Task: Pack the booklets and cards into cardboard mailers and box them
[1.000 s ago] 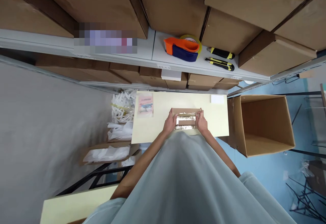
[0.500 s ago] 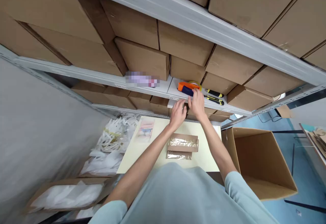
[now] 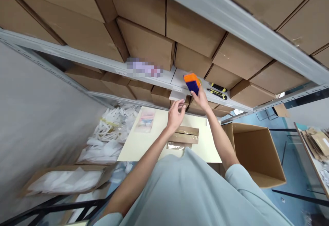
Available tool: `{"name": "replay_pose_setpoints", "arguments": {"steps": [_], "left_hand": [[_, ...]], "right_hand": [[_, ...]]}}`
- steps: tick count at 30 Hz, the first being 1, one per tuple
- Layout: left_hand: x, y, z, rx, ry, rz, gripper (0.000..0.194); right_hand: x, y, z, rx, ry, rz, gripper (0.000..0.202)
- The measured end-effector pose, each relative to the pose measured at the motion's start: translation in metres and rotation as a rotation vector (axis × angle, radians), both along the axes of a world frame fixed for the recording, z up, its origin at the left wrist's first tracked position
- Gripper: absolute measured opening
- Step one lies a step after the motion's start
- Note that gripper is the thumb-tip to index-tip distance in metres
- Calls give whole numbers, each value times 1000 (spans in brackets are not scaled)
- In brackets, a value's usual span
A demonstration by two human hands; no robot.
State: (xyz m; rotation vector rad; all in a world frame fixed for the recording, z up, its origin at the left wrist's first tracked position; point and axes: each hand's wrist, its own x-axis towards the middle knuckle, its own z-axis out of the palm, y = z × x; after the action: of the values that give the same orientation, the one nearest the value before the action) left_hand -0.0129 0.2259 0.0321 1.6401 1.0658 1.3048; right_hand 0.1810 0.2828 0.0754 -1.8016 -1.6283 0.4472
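Observation:
My right hand (image 3: 200, 99) is closed around the lower end of an orange and dark-blue tape dispenser (image 3: 192, 83), tilted up just over the shelf edge. A bit of a yellow tape roll (image 3: 199, 81) shows behind it. Lower and to the left, my left hand (image 3: 176, 113) hangs above the table with fingers loosely bent and thumb apart, holding nothing visible. Beneath that hand, on the cream table (image 3: 136, 147), lie brown cardboard pieces (image 3: 185, 137) with shiny clear tape on them.
Two black-and-yellow utility knives (image 3: 218, 93) lie on the grey shelf (image 3: 177, 78), which carries brown boxes (image 3: 146, 41). On the table's left is a flat clear packet (image 3: 145, 120). A large open carton (image 3: 257, 154) stands at right; white packing material (image 3: 110, 130) is heaped at left.
My right hand has grasped the tape dispenser and tipped it up off the shelf. My left hand has drawn slightly down, away from the shelf. The view has shifted a little.

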Motion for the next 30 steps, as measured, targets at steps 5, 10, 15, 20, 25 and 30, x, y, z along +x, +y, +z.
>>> {"name": "replay_pose_setpoints", "arguments": {"steps": [5, 10, 15, 20, 25, 30], "left_hand": [[-30, -62, -9, -11, 22, -31, 23], [-48, -113, -13, -58, 107, -44, 23], [-64, -142, -9, -63, 177, -43, 18], [-88, -135, 1, -88, 224, -87, 20], [-105, -93, 37, -139, 218, -107, 38], [-99, -64, 61, -188, 269, -331, 34]], "right_hand": [[-55, -123, -35, -8, 705, 13, 66], [-92, -189, -40, -103, 862, -97, 66], [-103, -212, -38, -219, 951, -29, 59], [-109, -223, -46, -189, 875, -63, 59], [-96, -238, -42, -231, 703, 59, 54], [-71, -251, -42, -287, 505, 164, 50]]}}
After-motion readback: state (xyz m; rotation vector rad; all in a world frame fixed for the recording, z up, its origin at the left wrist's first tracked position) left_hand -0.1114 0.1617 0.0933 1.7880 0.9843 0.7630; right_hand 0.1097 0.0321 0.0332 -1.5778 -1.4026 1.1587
